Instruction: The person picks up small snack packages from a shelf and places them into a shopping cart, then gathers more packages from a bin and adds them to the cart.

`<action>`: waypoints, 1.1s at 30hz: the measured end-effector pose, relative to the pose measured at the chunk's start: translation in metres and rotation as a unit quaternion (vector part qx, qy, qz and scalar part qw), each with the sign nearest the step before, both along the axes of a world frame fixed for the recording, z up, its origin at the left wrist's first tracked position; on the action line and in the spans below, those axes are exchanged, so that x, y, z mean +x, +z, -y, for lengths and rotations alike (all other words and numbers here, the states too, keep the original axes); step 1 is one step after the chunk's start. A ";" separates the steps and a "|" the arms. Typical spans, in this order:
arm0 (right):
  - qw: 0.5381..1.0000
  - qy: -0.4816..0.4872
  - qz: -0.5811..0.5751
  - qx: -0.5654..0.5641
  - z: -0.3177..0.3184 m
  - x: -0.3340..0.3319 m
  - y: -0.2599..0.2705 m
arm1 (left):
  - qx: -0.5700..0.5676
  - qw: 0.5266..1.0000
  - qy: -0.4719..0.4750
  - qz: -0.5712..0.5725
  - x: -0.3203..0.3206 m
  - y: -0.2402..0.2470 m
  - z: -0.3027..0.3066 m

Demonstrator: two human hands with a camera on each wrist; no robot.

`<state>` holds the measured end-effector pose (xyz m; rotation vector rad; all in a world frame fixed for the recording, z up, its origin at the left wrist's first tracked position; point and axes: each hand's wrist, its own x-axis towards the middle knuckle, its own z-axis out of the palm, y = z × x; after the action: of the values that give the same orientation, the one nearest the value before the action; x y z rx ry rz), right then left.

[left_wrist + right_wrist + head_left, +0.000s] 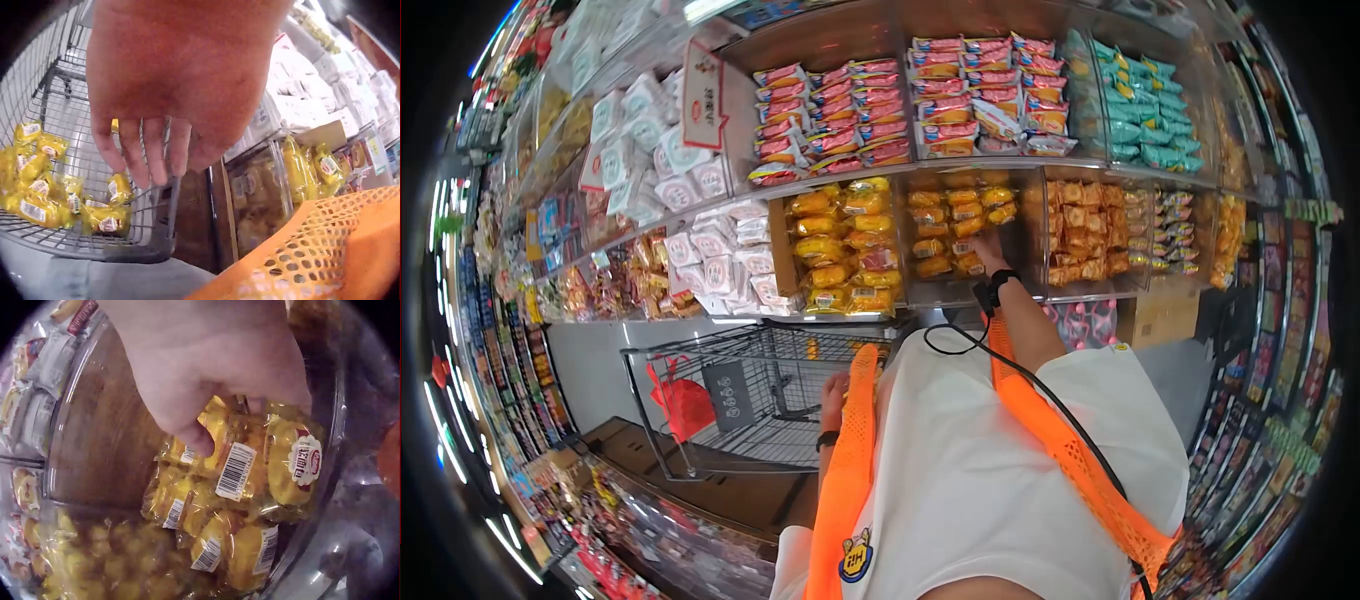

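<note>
In the right wrist view, my right hand (219, 362) reaches down into a clear bin and grips a yellow-wrapped packet (234, 469), thumb on its near side; its other fingertips are hidden. More yellow packets (206, 550) lie beneath and beside it. The head view has that hand (988, 250) at the lower shelf's bin of yellow packets (930, 216). My left hand (175, 94) hangs with relaxed fingers and holds nothing, close to the wire cart (165, 225). Yellow packets (44, 206) lie inside the cart.
Pink packets (945, 100) and teal packets (1150, 110) fill the upper bins. White packets (710, 255) are left of the yellow ones, orange-brown packets (1085, 230) to the right. A red bag (683, 403) hangs at the cart. Below the shelf stands a cardboard box (1165, 315).
</note>
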<state>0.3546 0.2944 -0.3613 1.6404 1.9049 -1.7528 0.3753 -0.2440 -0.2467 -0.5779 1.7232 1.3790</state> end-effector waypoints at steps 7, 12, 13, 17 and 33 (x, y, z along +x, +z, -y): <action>0.994 0.041 -0.081 -0.067 -0.016 0.010 0.001 | -0.039 0.996 0.000 -0.078 0.044 0.017 0.025; 0.972 0.118 -0.194 -0.058 -0.012 0.002 0.002 | -0.084 0.988 -0.047 -0.119 0.077 -0.024 0.042; 0.968 0.221 -0.088 0.073 -0.026 0.000 -0.040 | -0.091 0.987 -0.052 -0.123 0.081 -0.027 0.042; 0.984 0.175 0.035 0.010 -0.025 -0.007 -0.012 | -0.105 0.992 -0.009 -0.075 0.071 -0.004 0.019; 0.986 0.023 0.111 -0.125 -0.021 -0.018 0.038 | -0.110 0.987 -0.065 -0.097 0.037 0.010 -0.010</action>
<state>0.3363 0.3151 -0.3232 1.6098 1.5456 -1.6344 0.4127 -0.2338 -0.2363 -0.4524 2.0506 1.1940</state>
